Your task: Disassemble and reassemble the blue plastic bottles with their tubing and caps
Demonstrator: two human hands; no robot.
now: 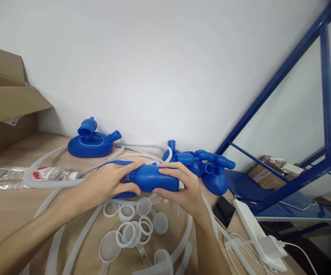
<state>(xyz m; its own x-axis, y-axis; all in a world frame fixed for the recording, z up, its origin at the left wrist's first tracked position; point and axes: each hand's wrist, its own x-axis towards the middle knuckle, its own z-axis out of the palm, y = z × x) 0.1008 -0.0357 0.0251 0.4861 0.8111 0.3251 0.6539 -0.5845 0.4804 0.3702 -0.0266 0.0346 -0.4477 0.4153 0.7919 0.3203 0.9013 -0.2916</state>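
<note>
Between my two hands is a blue plastic urinal funnel, lying sideways with a white bit showing at its right end. My left hand pinches its narrower left end with thumb and fingers. Wrapped over the wider right end is my right hand, thumb below and fingers on top. Behind the left fingers, a blue urinal bottle is partly hidden. Below the hands lie several translucent white caps and white rings.
Another blue urinal bottle with a funnel on top stands at the wall; more blue bottles sit right. Clear hoses curl across the table. Around are a plastic bottle, cardboard box, phone, power strip and blue rack.
</note>
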